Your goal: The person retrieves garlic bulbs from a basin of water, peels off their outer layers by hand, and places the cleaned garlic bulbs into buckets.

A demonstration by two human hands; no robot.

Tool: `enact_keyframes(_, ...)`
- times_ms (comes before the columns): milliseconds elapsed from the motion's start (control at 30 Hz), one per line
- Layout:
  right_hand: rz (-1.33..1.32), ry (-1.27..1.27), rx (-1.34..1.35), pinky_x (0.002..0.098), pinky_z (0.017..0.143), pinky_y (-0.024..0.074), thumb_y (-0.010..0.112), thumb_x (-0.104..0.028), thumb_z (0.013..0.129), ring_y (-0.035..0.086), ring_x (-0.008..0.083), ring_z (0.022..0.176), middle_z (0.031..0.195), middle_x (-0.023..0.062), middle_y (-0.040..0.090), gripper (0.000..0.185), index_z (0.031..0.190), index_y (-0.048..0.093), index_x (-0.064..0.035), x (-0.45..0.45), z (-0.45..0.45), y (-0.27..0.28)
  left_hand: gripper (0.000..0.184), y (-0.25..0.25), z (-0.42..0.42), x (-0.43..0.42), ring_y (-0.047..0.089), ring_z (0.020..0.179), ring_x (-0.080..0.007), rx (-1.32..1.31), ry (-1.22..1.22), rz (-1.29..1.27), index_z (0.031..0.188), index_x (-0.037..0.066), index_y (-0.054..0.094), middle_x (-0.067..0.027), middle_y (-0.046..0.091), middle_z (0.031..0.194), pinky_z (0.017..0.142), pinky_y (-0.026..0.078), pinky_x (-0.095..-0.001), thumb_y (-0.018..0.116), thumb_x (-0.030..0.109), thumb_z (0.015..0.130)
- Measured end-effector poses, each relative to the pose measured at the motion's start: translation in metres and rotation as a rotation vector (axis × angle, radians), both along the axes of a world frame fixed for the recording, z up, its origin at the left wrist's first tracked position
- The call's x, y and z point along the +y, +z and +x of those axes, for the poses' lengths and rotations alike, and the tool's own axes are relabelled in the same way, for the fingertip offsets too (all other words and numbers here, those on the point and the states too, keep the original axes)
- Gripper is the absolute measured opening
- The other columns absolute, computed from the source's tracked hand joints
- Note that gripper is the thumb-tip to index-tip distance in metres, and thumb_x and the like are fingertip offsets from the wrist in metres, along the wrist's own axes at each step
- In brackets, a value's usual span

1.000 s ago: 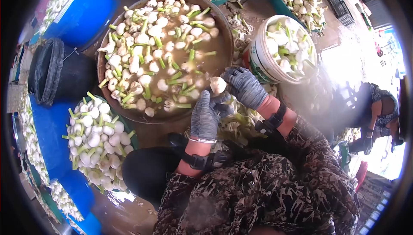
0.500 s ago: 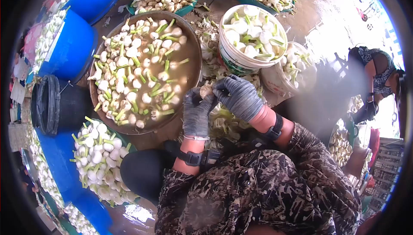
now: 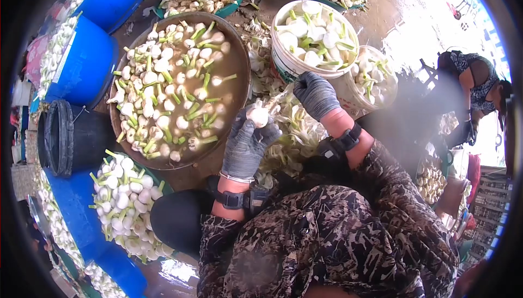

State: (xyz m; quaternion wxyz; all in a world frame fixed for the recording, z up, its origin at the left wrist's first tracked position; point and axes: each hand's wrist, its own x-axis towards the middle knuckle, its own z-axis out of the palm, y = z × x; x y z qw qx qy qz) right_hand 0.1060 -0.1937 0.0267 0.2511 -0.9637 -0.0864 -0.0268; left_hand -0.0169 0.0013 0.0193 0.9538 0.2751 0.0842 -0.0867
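Note:
My left hand (image 3: 245, 144), in a grey glove, holds a white garlic bulb (image 3: 257, 116) at its fingertips, just right of the round basin (image 3: 246, 88) of murky water with floating bulbs. My right hand (image 3: 316, 95), also gloved, is raised apart from the bulb, in front of the white bucket (image 3: 280, 61) of peeled bulbs. Its fingers are curled together; whether they pinch a bit of skin cannot be made out. Below and between the hands lies a heap of peeled skins (image 3: 297, 126).
A pile of clean bulbs (image 3: 128, 205) stands at lower left, near a black bucket (image 3: 81, 137) and blue tubs (image 3: 84, 61). Green basins of bulbs are at the top. A second bucket (image 3: 376, 99) stands behind my right hand. Another person (image 3: 476, 85) is at far right.
My right hand has moved away from the bulb, up and to the right. The bulb in my left hand now shows a whiter surface. The camera view has shifted.

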Motion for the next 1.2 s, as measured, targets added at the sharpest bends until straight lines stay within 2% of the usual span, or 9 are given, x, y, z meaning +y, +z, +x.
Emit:
enact_keyframes(133, 0.373, 0.295, -0.261, 0.0452, 0.078, 0.0498, 0.064, -0.016, 0.085, 0.062, 0.0380, 0.089, 0.093, 0.0187, 0.066, 0.018, 0.099, 0.065, -0.0064, 0.014, -0.027, 0.038, 0.043, -0.001, 0.004, 0.002, 0.064, 0.092, -0.0224, -0.028, -0.017, 0.182, 0.135, 0.008, 0.047, -0.0109, 0.063, 0.108, 0.085, 0.056, -0.0423, 0.050, 0.032, 0.099)
enact_keyframes(200, 0.324, 0.454, -0.240, 0.0440, 0.076, 0.0484, 0.067, -0.013, 0.081, 0.060, 0.0366, 0.085, 0.087, 0.0159, 0.063, 0.018, 0.098, 0.065, -0.0061, 0.021, -0.039, 0.054, 0.043, 0.011, 0.008, -0.010, 0.063, 0.092, -0.0191, 0.175, 0.007, -0.081, 0.128, 0.006, 0.052, -0.0079, 0.063, 0.107, 0.084, 0.055, -0.0379, 0.051, 0.037, 0.099)
enact_keyframes(267, 0.247, 0.515, -0.175, 0.0438, 0.070, 0.0476, 0.069, -0.016, 0.078, 0.058, 0.0355, 0.079, 0.080, 0.0131, 0.060, 0.013, 0.084, 0.063, -0.0070, 0.026, -0.047, 0.054, 0.036, 0.022, 0.007, -0.010, 0.061, 0.088, -0.0124, 0.169, -0.039, 0.280, 0.116, 0.007, 0.059, -0.0009, 0.062, 0.102, 0.077, 0.054, -0.0297, 0.060, 0.035, 0.094)
enact_keyframes(600, 0.225, 0.438, -0.208, 0.0434, 0.063, 0.0491, 0.069, -0.009, 0.074, 0.062, 0.0339, 0.069, 0.073, 0.0128, 0.064, 0.008, 0.078, 0.061, -0.0086, 0.032, -0.056, 0.041, 0.042, 0.003, 0.007, -0.004, 0.055, 0.102, -0.0082, -0.047, -0.125, 0.565, 0.128, 0.004, 0.057, -0.0002, 0.060, 0.115, 0.093, 0.047, -0.0258, 0.059, 0.032, 0.097)
enact_keyframes(800, 0.426, 0.351, 0.183, 0.0429, 0.057, 0.0485, 0.065, -0.009, 0.079, 0.061, 0.0367, 0.063, 0.067, 0.0172, 0.061, 0.007, 0.081, 0.060, -0.0047, 0.024, -0.051, 0.011, 0.045, 0.009, 0.002, -0.002, 0.052, 0.105, -0.0070, -0.330, -0.095, 0.833, 0.136, 0.005, 0.051, 0.0019, 0.059, 0.116, 0.094, 0.044, -0.0252, 0.059, 0.025, 0.097)
enact_keyframes(900, 0.331, 0.379, -0.054, 0.0410, 0.057, 0.0487, 0.063, -0.010, 0.082, 0.062, 0.0340, 0.063, 0.070, 0.0188, 0.062, 0.007, 0.085, 0.060, -0.0042, 0.027, -0.060, 0.019, 0.044, -0.001, 0.005, -0.004, 0.053, 0.102, -0.0089, -0.170, -0.110, 0.716, 0.135, 0.005, 0.050, -0.0006, 0.060, 0.112, 0.092, 0.046, -0.0272, 0.061, 0.020, 0.095)
enact_keyframes(1000, 0.178, 0.364, -0.089, 0.0380, 0.059, 0.0500, 0.063, -0.013, 0.087, 0.061, 0.0265, 0.059, 0.071, 0.0141, 0.065, 0.011, 0.092, 0.061, -0.0029, 0.027, -0.055, -0.006, 0.051, -0.010, 0.013, -0.003, 0.053, 0.121, -0.0229, -0.071, -0.340, 1.297, 0.141, 0.009, 0.043, -0.0179, 0.054, 0.130, 0.102, 0.041, -0.0342, 0.058, 0.014, 0.093)
enact_keyframes(1067, 0.813, 0.184, 0.802, 0.0347, 0.061, 0.0513, 0.062, -0.017, 0.091, 0.061, 0.0183, 0.065, 0.077, 0.0079, 0.065, 0.019, 0.099, 0.062, -0.0003, 0.019, -0.047, -0.028, 0.052, 0.001, 0.009, -0.002, 0.057, 0.114, -0.0272, -0.574, 0.044, 1.475, 0.140, 0.010, 0.042, -0.0223, 0.054, 0.122, 0.097, 0.045, -0.0353, 0.053, 0.004, 0.090)
enact_keyframes(1200, 0.713, 0.255, 0.880, 0.0292, 0.065, 0.0520, 0.058, -0.025, 0.095, 0.059, 0.0137, 0.076, 0.087, 0.0062, 0.066, 0.030, 0.108, 0.064, 0.0018, 0.016, -0.043, -0.005, 0.042, 0.000, 0.002, -0.007, 0.058, 0.111, -0.0236, -0.322, 0.133, 1.287, 0.136, 0.000, 0.045, -0.0163, 0.060, 0.121, 0.098, 0.044, -0.0329, 0.049, 0.019, 0.099)
